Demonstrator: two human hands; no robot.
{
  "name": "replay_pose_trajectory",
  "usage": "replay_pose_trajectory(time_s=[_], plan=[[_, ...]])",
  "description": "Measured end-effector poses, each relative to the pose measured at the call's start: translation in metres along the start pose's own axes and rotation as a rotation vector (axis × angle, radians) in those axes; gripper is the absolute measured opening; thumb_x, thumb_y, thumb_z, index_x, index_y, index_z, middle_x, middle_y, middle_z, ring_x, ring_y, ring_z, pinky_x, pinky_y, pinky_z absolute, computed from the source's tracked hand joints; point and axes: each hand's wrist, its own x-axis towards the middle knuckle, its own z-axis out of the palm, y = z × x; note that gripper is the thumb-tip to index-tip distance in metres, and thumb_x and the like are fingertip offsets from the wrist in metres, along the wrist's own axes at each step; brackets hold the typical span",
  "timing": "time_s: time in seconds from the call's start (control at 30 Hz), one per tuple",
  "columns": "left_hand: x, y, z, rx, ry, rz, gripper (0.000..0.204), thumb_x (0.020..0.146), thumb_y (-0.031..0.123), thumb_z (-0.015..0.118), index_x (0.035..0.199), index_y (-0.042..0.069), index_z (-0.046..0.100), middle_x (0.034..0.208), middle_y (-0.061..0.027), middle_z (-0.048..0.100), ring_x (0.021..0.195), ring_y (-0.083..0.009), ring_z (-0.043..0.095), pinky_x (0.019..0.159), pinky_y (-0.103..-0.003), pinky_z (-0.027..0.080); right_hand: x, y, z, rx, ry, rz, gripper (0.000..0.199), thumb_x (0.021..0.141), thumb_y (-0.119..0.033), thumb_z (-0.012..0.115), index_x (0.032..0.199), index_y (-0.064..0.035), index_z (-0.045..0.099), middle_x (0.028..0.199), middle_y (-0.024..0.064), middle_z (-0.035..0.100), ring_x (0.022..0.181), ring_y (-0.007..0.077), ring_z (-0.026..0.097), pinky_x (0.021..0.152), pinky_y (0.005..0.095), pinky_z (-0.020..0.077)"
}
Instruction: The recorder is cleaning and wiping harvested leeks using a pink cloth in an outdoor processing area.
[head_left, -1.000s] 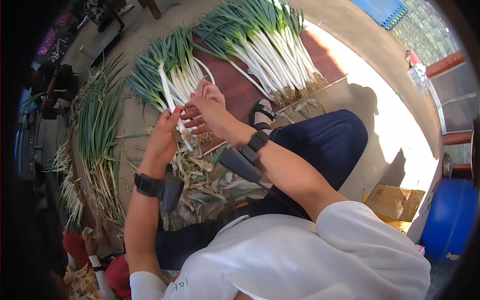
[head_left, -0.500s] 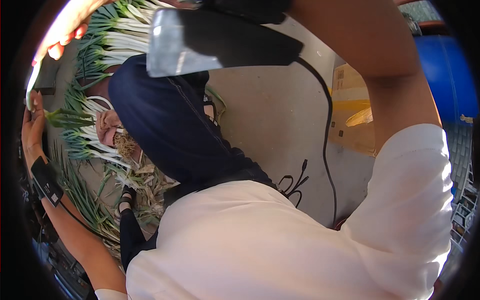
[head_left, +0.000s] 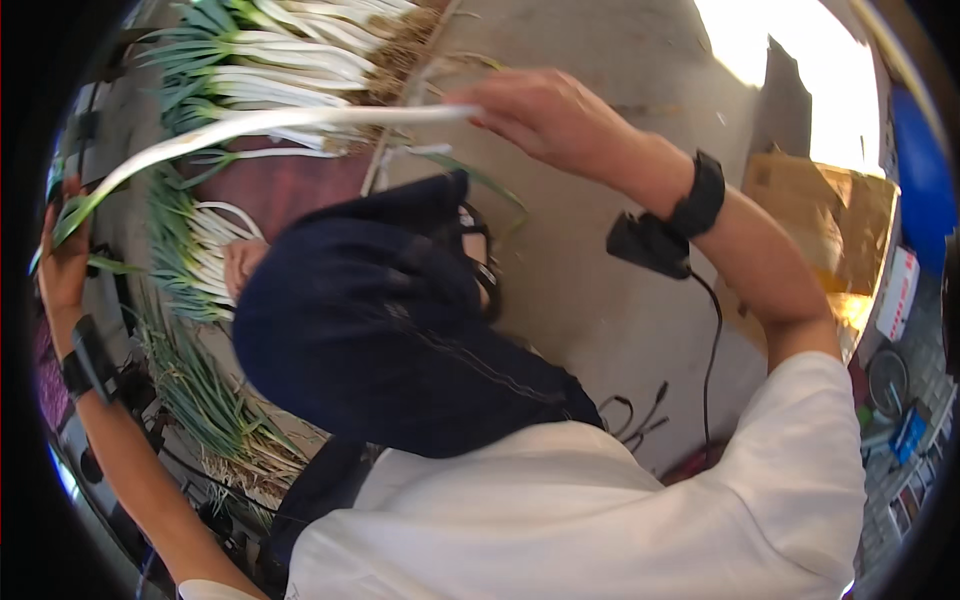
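Fingers (head_left: 495,102) of R hand (head_left: 562,118) curled tight on white end of 1 long stalk (head_left: 300,117), smooth, arched, green-tipped, crossing over upper bunch (head_left: 300,65) in view. L hand (head_left: 65,265) touches green end; blurred, can't tell if gripping. 2 white-stalk bunches: upper w/ hairy roots at flat red-brown board's (head_left: 295,185) R edge, lower bunch (head_left: 205,255) nr pink cloth (head_left: 243,262). 1 thin-leaved green heap (head_left: 215,395) below.

The leek (head_left: 270,122) at left looks smooth, the near trousers (head_left: 370,330) matt cloth, the box (head_left: 835,210) at right creased cardboard
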Motion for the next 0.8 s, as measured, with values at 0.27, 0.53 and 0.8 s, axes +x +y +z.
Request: replay_pose_trajectory(time_s=[0.27,0.53,0.8], plan=[[0.057,-0.088,0.0,-0.048,0.479,-0.038,0.036,0.086,0.01,0.05,0.118,-0.005,0.042,0.121,-0.0141,0.049,0.113,-0.0263,0.047,0.094,-0.038,0.041,-0.01,0.044,0.088,0.04,-0.146,0.266,0.022,0.079,-0.008,0.055,0.102,-0.0065,0.057,0.081,0.0136,0.058,0.073,0.0314,0.056,0.063,0.0376,0.0447],[0.137,-0.071,-0.006,0.065,0.385,0.144,0.04,0.09,0.017,0.042,0.129,0.01,0.036,0.135,-0.0136,0.033,0.127,-0.0252,0.028,0.1,-0.043,0.027,0.067,0.064,0.145,0.074,0.014,0.303,0.021,0.079,-0.008,0.051,0.1,-0.0067,0.057,0.085,0.0134,0.06,0.077,0.0315,0.057,0.064,0.0387,0.0464],[0.134,-0.217,-0.003,0.085,0.437,-0.283,0.041,0.09,0.023,0.044,0.127,0.007,0.039,0.137,-0.0122,0.031,0.126,-0.026,0.029,0.1,-0.042,0.028,0.128,0.08,0.224,-0.038,-0.016,0.241,0.023,0.078,-0.01,0.052,0.101,-0.0073,0.056,0.079,0.0109,0.056,0.075,0.0302,0.055,0.064,0.039,0.0449]])
